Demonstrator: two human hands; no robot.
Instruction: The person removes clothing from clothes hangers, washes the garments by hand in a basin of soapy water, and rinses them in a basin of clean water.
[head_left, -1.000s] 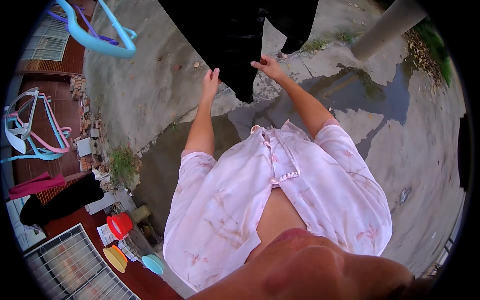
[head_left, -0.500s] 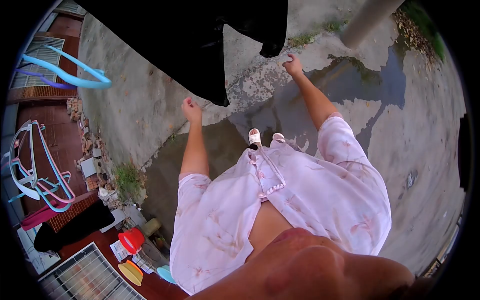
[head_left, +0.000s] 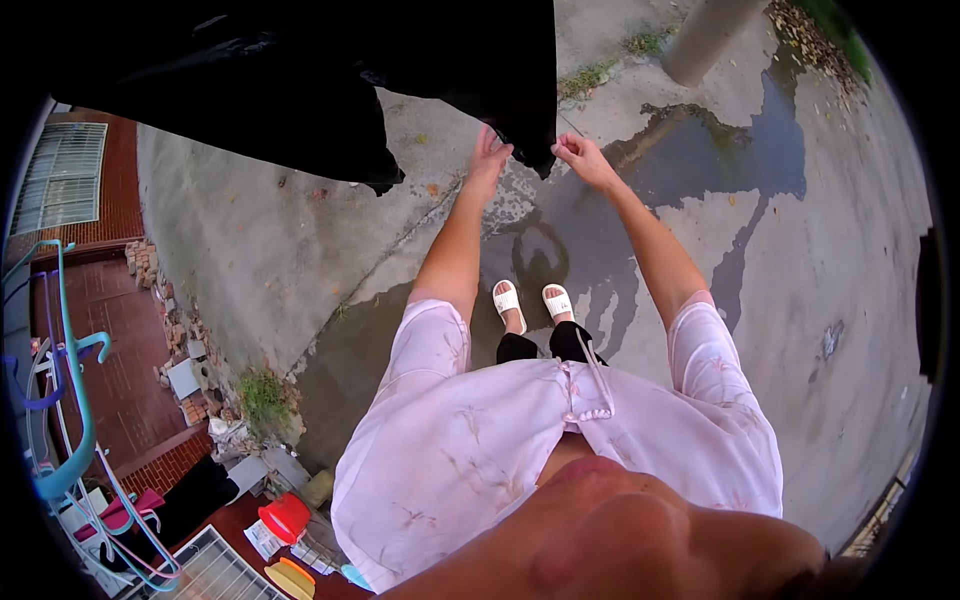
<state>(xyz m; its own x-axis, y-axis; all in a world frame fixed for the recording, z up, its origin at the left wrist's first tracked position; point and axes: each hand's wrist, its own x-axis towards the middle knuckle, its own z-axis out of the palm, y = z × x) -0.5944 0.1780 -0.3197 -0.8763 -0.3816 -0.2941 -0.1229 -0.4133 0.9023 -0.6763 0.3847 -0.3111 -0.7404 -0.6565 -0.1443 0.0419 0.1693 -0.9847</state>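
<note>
A glossy black garment or cloth (head_left: 460,60), whose exact kind I cannot make out, hangs across the top of the view, with its lower edge in points. My right hand (head_left: 585,160) pinches the right corner of its hem between thumb and fingertips. On the other side of that same hem piece, my left hand (head_left: 487,165) has its fingers at the cloth edge, seemingly closed on it; the cloth partly covers the fingertips. Another drooping corner of the cloth hangs free to the left of my left hand.
Several plastic hangers (head_left: 75,400) hang at the left. Wet patches (head_left: 670,165) lie on the concrete, and a round post (head_left: 705,45) stands at upper right. Bricks (head_left: 145,265), a red bucket (head_left: 285,517) and a window grille (head_left: 215,570) are at the left.
My left hand has moved right and up to the hem, closer to my right hand. My right hand has come down and met the cloth corner. The cloth and hangers have shifted in view.
</note>
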